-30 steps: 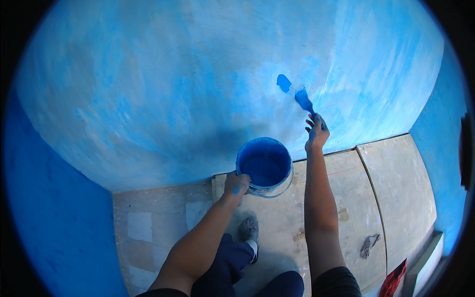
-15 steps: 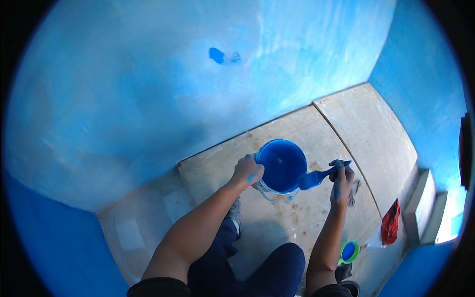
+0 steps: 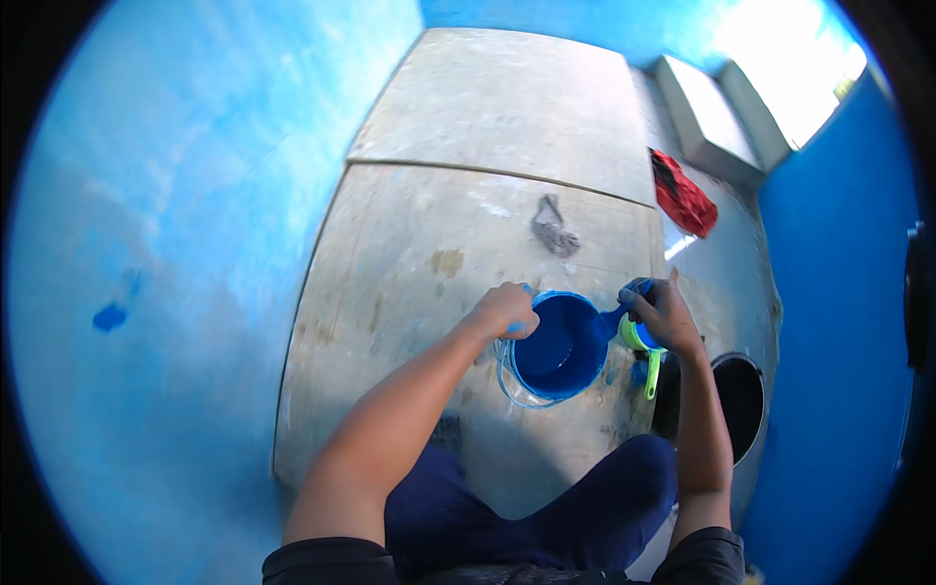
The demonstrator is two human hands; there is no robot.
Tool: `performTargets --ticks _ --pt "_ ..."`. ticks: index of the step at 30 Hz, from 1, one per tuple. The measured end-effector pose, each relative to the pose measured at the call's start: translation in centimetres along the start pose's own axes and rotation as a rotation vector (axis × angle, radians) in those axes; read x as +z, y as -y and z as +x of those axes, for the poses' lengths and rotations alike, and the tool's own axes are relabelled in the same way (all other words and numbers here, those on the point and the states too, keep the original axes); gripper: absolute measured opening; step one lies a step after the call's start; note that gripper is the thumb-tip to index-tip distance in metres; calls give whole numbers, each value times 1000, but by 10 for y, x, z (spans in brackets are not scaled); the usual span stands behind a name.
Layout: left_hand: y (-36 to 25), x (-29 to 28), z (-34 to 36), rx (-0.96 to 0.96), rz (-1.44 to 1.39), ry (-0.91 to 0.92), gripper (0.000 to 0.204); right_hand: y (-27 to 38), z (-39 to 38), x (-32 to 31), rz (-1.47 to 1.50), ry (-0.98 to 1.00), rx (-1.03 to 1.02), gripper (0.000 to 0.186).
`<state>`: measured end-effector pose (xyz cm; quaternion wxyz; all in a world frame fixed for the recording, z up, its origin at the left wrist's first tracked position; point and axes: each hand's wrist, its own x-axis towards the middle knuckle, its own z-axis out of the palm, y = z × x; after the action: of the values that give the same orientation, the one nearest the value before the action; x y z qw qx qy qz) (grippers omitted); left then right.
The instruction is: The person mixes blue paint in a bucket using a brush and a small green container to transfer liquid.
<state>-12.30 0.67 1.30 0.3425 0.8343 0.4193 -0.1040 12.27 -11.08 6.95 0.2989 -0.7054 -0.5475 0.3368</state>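
From my end of the feed, the paintbrush (image 3: 614, 320) slants across the right rim of the blue-coated bucket (image 3: 551, 324), its long axis running from lower left to upper right. The bristles point down-left into the bucket's mouth and the handle rises toward the right hand (image 3: 663, 312); I cannot tell whether the bristles touch the rim. The bucket's mouth faces up at me, with blue paint inside.

Below lie pale, stained panels (image 3: 478, 244) with a dark seam between them, bearing a crumpled grey rag (image 3: 554, 229). I have a mottled light-blue wall (image 3: 175, 224) on the left with a darker paint patch (image 3: 109, 316), and a deep-blue wall (image 3: 829, 292) on the right. Near that one are a red cloth (image 3: 685, 203), a green-handled cup (image 3: 652, 375) and a black container (image 3: 741, 405).

The left hand (image 3: 509, 310) has its fingers curled tight over the bucket's upper-left rim. The right hand's fingers pinch the brush handle, one digit sticking up.
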Motion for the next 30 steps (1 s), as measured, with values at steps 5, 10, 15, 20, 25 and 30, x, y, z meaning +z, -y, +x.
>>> performTargets --ticks 5,10,15,20,25,30 --pt "-20 31 81 198 34 74 35 -42 -27 -25 -2 -57 248 32" --pt "-14 84 121 212 -28 134 35 -39 -60 -24 -52 -161 411 30" --pt "-3 96 142 189 -20 165 39 -40 -66 -24 -112 -88 454 27" --pt "-12 84 129 6 17 89 60 -47 -51 -15 -197 -28 321 27" --pt "-38 75 91 191 205 -336 60 -61 -35 -5 -131 -6 122 26" --pt "-79 80 74 454 54 -253 46 -66 -38 0 -90 -42 -52 24"
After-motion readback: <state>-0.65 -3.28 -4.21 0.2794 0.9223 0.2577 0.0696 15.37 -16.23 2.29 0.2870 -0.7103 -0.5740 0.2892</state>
